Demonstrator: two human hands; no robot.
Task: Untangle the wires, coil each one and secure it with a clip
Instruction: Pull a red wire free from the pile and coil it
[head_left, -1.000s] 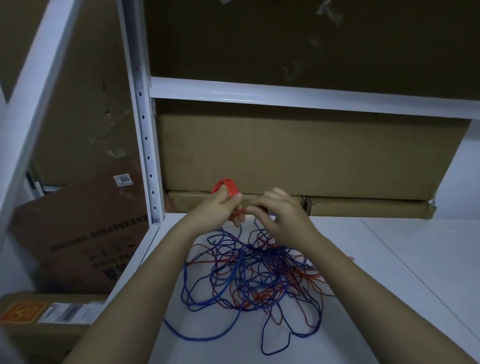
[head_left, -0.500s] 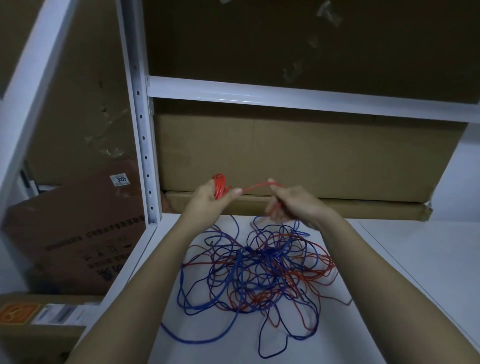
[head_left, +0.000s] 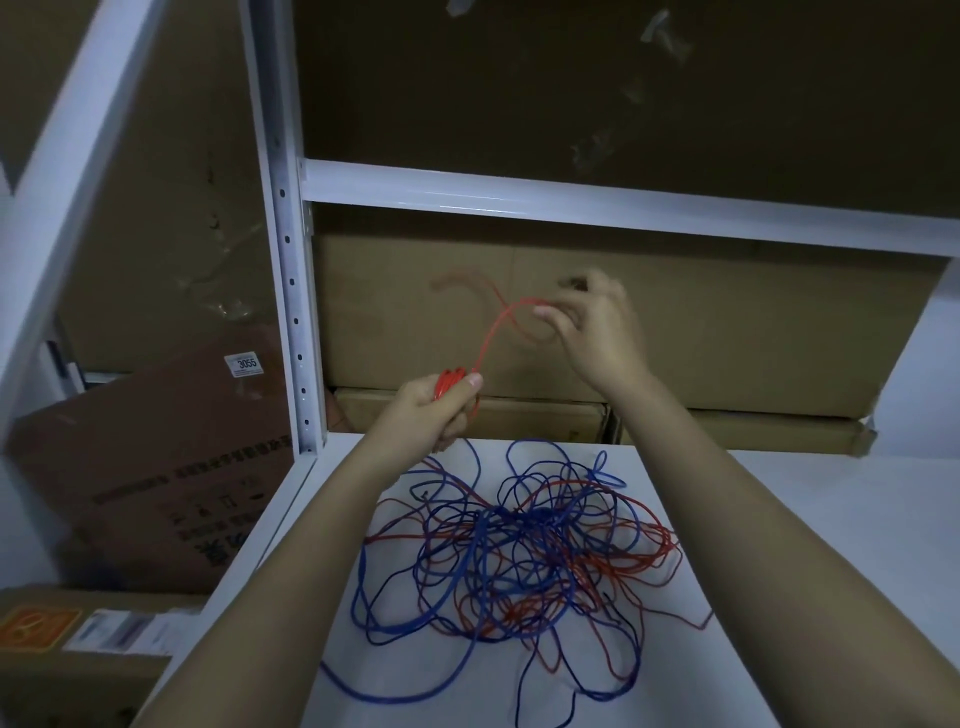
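A white metal shelving rack (head_left: 291, 270) fills the dim room, its crossbeam (head_left: 571, 200) running above large brown cardboard boxes (head_left: 675, 338) stacked at the back. More boxes (head_left: 156, 467) lean on the floor to the left. In front lies a white table (head_left: 805, 519), bare to the right. On it sprawls a tangle of blue and red wires (head_left: 519, 551). Above the tangle, the left hand (head_left: 436, 410) is closed around a small red coil (head_left: 451, 382). A red strand (head_left: 493, 332) rises from it to the right hand (head_left: 592, 327), blurred, whose fingers pinch the strand up near the boxes.
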